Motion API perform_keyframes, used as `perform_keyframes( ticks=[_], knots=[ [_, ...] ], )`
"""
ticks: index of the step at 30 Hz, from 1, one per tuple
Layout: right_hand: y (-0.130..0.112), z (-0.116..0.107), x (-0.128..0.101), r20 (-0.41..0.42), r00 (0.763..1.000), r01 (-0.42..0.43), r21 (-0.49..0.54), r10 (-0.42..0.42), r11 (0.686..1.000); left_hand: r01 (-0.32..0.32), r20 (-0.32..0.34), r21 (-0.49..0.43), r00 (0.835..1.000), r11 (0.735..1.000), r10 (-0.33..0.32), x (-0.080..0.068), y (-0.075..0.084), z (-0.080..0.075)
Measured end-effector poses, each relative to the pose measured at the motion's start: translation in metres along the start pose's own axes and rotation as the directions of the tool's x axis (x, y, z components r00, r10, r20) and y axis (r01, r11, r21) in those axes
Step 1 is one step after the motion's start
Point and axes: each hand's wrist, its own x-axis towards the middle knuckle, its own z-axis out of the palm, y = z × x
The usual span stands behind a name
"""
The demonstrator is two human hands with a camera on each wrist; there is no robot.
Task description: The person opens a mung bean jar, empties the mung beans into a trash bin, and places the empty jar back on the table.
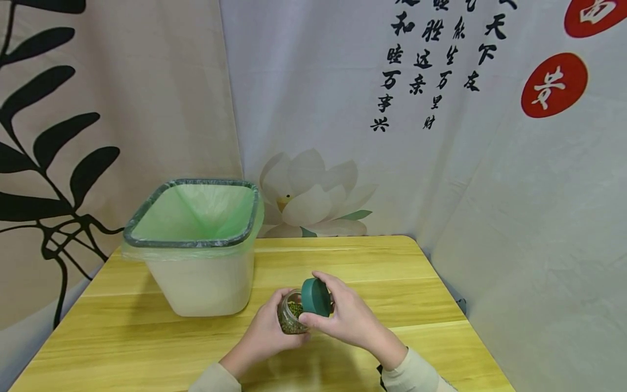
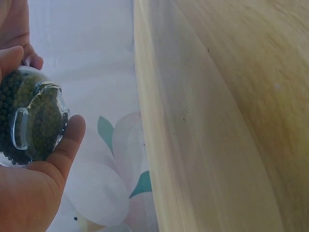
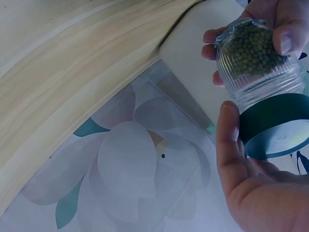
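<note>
Left hand (image 1: 266,332) is wrapped around a glass jar (image 1: 291,318) of green beans, held tilted above the desk's (image 1: 392,283) near edge. Green lid (image 1: 315,297) is pinched by the right hand (image 1: 343,318), touching the jar's mouth. Lined bin (image 1: 196,245) is seen toward the far left corner.

Two bare hands, no gloves, rings or watch seen. Left hand (image 1: 266,332) and right hand (image 1: 345,316) both come out of pale beige long sleeves w/ snug plain cuffs; dark strap edge by right cuff.
</note>
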Motion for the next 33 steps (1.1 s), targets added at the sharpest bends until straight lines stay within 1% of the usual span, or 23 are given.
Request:
perform_keyframes(
  ticks=[15,25,33],
  knots=[
    [0.003,-0.006,-0.002,-0.064,0.998,-0.008,-0.009,0.008,1.000,-0.003,-0.001,0.004,1.000,1.000,0.003,-0.003,-0.001,0.000],
    [0.008,-0.012,-0.002,-0.078,0.997,-0.024,-0.022,0.022,0.999,0.009,-0.017,0.042,1.000,0.999,-0.008,-0.003,0.000,0.000],
    [0.012,-0.017,-0.001,-0.091,0.996,-0.033,-0.067,0.027,0.997,0.006,-0.026,0.055,1.000,0.998,-0.004,-0.005,0.001,0.001]
  ],
)
